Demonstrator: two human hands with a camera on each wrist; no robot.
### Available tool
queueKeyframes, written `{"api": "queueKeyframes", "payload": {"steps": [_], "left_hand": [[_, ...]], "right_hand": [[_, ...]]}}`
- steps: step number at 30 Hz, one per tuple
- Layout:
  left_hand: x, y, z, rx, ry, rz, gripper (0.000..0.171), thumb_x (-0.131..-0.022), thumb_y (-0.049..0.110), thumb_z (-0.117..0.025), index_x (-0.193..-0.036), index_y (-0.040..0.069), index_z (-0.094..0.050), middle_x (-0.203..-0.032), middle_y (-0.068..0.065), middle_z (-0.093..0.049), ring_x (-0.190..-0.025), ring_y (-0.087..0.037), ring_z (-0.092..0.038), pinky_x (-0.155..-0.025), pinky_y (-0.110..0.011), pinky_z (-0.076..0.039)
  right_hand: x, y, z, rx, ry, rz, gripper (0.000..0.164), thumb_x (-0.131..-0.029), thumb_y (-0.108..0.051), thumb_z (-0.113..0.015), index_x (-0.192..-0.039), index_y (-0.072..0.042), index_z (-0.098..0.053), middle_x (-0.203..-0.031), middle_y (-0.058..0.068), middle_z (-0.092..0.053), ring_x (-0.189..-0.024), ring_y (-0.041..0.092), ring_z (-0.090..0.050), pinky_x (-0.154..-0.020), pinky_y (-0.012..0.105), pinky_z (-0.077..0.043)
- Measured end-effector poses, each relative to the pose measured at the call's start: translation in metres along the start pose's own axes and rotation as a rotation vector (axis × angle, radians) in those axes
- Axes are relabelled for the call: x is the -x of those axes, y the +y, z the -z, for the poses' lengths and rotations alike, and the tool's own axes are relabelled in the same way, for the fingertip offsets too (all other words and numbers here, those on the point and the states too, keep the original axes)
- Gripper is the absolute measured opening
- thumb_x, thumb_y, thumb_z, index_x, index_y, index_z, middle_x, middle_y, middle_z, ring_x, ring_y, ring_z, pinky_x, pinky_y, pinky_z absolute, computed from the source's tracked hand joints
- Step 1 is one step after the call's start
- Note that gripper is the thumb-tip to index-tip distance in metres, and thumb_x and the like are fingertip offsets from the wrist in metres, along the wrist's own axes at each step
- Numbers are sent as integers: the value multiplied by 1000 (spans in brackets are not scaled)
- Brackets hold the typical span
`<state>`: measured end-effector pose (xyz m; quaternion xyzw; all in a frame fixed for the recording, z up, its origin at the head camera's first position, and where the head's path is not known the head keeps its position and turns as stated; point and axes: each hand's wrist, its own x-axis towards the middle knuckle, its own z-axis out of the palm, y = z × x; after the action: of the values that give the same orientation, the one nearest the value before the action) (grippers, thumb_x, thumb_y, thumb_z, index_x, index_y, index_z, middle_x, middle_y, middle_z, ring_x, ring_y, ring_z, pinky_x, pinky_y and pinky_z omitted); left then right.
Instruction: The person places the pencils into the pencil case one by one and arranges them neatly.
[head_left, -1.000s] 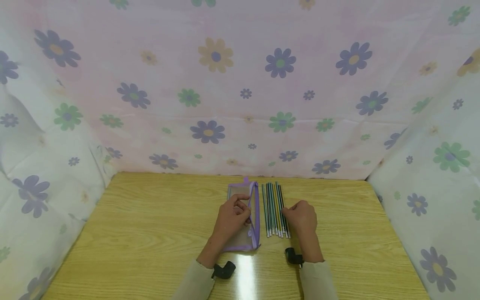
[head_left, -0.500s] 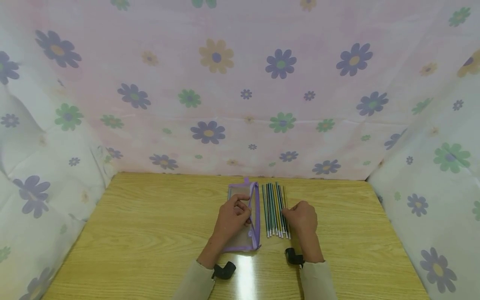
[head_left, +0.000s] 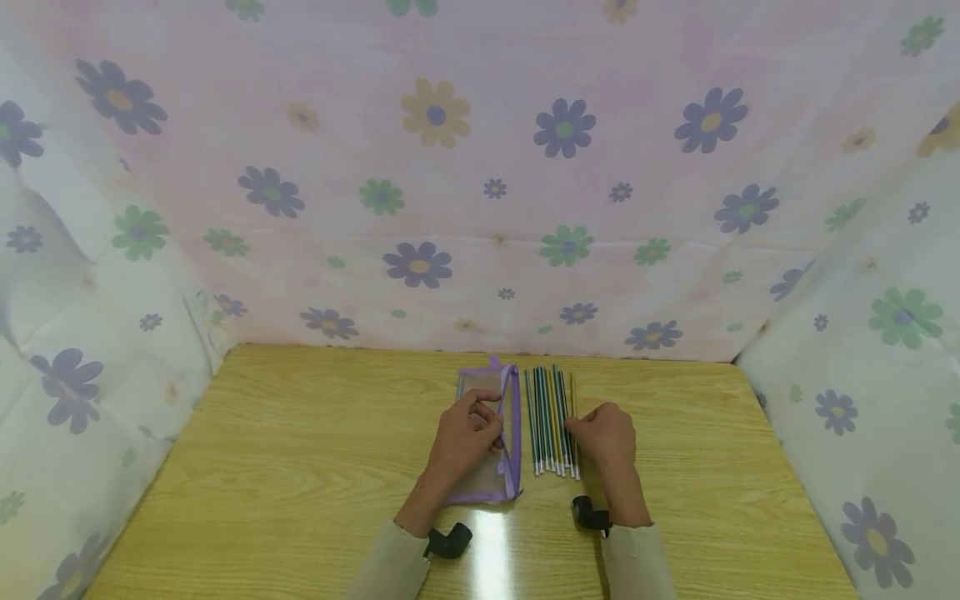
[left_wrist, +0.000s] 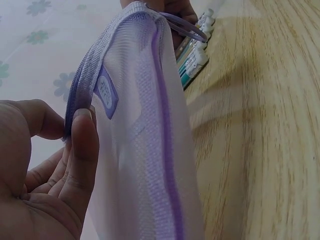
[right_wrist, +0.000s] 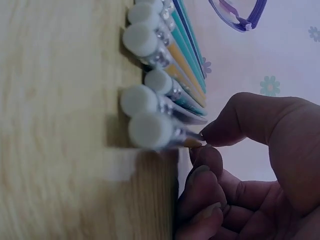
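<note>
A mesh zip pencil pouch (head_left: 480,482) with purple trim lies in the middle of the table, its zip side parted. My left hand (head_left: 463,432) is over it; in the left wrist view, thumb and finger pinch the zip edge (left_wrist: 80,95). Just right of the pouch, several pencils (head_left: 545,417) lie side by side, white eraser ends towards me. At the row's right end, my right hand (head_left: 606,433) pinches a yellow pencil (head_left: 573,390) between thumb and forefinger. Its eraser (right_wrist: 150,131) faces the right wrist camera, close over the wood.
The wood-grain table (head_left: 300,467) extends to both sides of the pouch and pencils. Flower-print cloth (head_left: 480,167) hangs behind it and along both sides. A black wrist mount (head_left: 450,540) sticks out by the left wrist, another mount (head_left: 589,513) by the right.
At the row's right end, a yellow pencil now shows beyond the fingers, its far end shifted slightly right and apart from the other pencils. The left hand keeps its place on the pouch.
</note>
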<state>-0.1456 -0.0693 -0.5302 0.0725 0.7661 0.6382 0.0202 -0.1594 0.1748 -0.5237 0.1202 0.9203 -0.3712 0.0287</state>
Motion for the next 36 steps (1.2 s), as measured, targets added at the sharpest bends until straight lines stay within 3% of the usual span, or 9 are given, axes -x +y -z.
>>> {"api": "queueKeyframes", "payload": {"steps": [10,24,36], "left_hand": [[1,1,0,-2,-2,-3,35,-98,0,-67,-133,3,-65,-94,-12,-69,-66,-22,-73,-58,-33,-65],[-1,2,0,-8,-5,12,36,-98,0,-66,-133,3,-64,-94,-11,-69,-66,-19,-73,-59,-32,-66],[-1,0,0,7,-11,14,35,-99,1,-67,-134,2,-64,-94,-12,-68,-67,-23,-73,-60,-33,-66]], "right_hand": [[3,-5,6,2,5,6,53,-92,-26,-75,-47,-18,-48,-44,-7,-34,-40,11,-30,-39,24,-23],[11,-23,13,-41,-24,95,46,-93,-24,-76,-52,-13,-57,-47,-6,-40,-44,12,-35,-45,26,-31],[17,-37,2,-94,-74,107,17,-84,-14,-74,-70,-6,-73,-61,2,-64,-55,16,-56,-51,27,-47]]}}
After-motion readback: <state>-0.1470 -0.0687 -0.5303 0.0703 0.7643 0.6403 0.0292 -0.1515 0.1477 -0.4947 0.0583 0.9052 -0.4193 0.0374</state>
